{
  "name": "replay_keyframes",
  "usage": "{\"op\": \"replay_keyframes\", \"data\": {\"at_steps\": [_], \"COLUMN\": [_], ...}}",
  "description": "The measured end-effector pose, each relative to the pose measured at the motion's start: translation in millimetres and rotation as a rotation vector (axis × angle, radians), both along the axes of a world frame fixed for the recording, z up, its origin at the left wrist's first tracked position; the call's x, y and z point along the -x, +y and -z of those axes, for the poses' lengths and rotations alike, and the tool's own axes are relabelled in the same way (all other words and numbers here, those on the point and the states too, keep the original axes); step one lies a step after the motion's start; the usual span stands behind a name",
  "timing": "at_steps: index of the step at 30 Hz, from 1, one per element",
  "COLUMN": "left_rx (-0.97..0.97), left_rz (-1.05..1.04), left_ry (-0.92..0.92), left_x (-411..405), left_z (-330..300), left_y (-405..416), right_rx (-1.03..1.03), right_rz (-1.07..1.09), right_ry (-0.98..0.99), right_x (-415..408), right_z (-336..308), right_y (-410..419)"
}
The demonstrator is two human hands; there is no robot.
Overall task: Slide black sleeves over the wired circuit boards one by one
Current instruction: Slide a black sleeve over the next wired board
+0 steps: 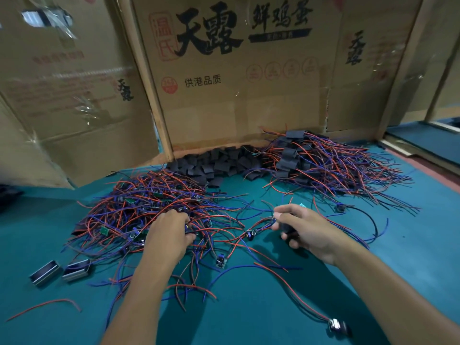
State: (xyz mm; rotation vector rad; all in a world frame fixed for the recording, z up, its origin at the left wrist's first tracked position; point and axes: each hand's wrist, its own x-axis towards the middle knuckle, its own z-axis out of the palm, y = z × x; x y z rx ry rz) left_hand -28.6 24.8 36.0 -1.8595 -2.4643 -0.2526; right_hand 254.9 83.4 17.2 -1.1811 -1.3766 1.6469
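A sleeve (286,226) was pinched by the right hand (306,230); wires (149,205) at centre-left, gripped by the left hand (169,235), risked snagging neighbours.

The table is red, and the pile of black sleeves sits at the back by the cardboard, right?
Not quite. The head view shows the table is teal, not red. The black sleeves do sit at the back by the cardboard.

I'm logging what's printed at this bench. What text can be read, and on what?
"天露" on the middle cardboard panel.
"鲜鸡蛋", same panel.
"供港品质", same panel.
"温氏" in the red seal, same panel.
"天露" on the left cardboard panel.
"天露" on the right cardboard panel.
Small red print and round icons: too blurred.
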Motion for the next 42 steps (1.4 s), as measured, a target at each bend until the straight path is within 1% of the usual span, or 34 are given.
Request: {"op": "replay_keyframes", "data": {"at_steps": [2,5,6,8,10,12,13,15,16,18,20,22,23,25,27,28,29,31,33,36,38,40,42], "left_rx": [0.028,0.128,0.135,0.119,0.082,-0.028,-0.106,-0.245,-0.285,-0.298,-0.247,-0.216,-0.236,-0.353,-0.530,-0.616,-0.681,-0.743,-0.776,-0.810,-0.794,-0.780,-0.752], "left_rz": [0.027,0.088,0.112,0.157,0.176,0.152,0.131,0.105,0.099,0.107,0.140,0.173,0.183,0.192,0.212,0.214,0.204,0.187,0.182,0.112,0.090,0.087,0.108], "left_ry": [-0.073,-0.299,-0.364,-0.464,-0.505,-0.538,-0.524,-0.401,-0.339,-0.265,-0.199,-0.180,-0.188,-0.162,-0.119,-0.147,-0.224,-0.489,-0.814,-1.392,-1.705,-1.923,-2.031], "left_x": [0.6,7.9,11.0,17.4,21.3,18.5,15.3,7.6,4.5,1.4,2.1,4.4,5.8,9.5,14.5,16.8,18.0,15.7,0.7,-33.4,-45.8,-45.8,-44.1], "left_z": [-0.9,-3.5,-4.9,-8.2,-11.8,-13.6,-14.2,-15.7,-17.5,-24.7,-33.7,-44.3,-50.4,-64.0,-77.1,-82.6,-87.0,-88.5,-78.2,-44.6,-26.8,-19.1,-18.5], "left_y": [-2.8,-9.0,-11.2,-14.4,-16.2,-16.6,-15.0,-9.1,-5.3,3.1,12.1,20.1,22.9,27.0,29.1,29.3,28.7,24.3,17.7,-0.8,-11.0,-13.5,-12.0], "right_rx": [-0.004,-0.002,-0.002,0.001,-0.003,-0.005,-0.005,-0.017,-0.029,-0.056,-0.076,-0.078,-0.080,-0.075,-0.040,-0.022,-0.006,0.011,-0.009,-0.084,-0.116,-0.124,-0.133], "right_rz": [0.000,0.006,0.007,0.006,-0.003,-0.012,-0.020,-0.042,-0.056,-0.080,-0.096,-0.099,-0.099,-0.094,-0.087,-0.086,-0.089,-0.108,-0.141,-0.163,-0.144,-0.123,-0.110], "right_ry": [-0.009,0.002,0.001,-0.008,-0.006,0.013,0.029,0.053,0.053,0.042,0.034,0.025,0.021,0.025,0.078,0.114,0.149,0.211,0.243,0.184,0.156,0.170,0.180], "right_x": [-0.4,-0.2,-0.5,-1.1,-0.2,1.2,2.0,3.5,3.9,2.9,1.8,1.0,1.0,0.6,1.1,1.0,1.2,1.4,0.9,0.6,1.0,1.7,1.3], "right_z": [0.4,0.8,0.6,0.0,-0.7,-2.2,-3.1,-4.9,-5.9,-6.8,-6.8,-4.6,-3.1,-1.3,-1.7,-2.0,-2.3,-2.4,-0.9,0.3,0.1,-0.1,0.5], "right_y": [0.3,-0.2,0.1,-0.1,-0.8,-1.1,-2.0,-4.8,-6.2,-8.6,-8.2,-6.4,-5.2,-3.3,-3.0,-3.0,-2.9,-3.6,-4.3,-6.4,-6.0,-5.6,-4.5]}}
